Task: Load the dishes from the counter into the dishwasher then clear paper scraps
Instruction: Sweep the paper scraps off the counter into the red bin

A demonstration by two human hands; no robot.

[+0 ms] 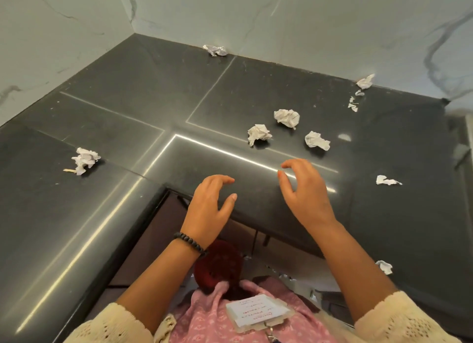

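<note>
Paper scraps: crumpled balls lie scattered on the dark surface (pixel 153 91); nearest ball (pixel 259 134) ahead of both hands.
Handling: probably very light, soft; pinch anywhere, it may roll.
Left hand (pixel 210 204): empty, fingers loosely curved.
Right hand (pixel 304 189): empty, relaxed, above the surface.

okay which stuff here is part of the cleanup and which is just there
Job: crumpled paper balls; small scraps; left hand, right hand, both empty.
Just there: black counter, bead bracelet, badge.
</note>
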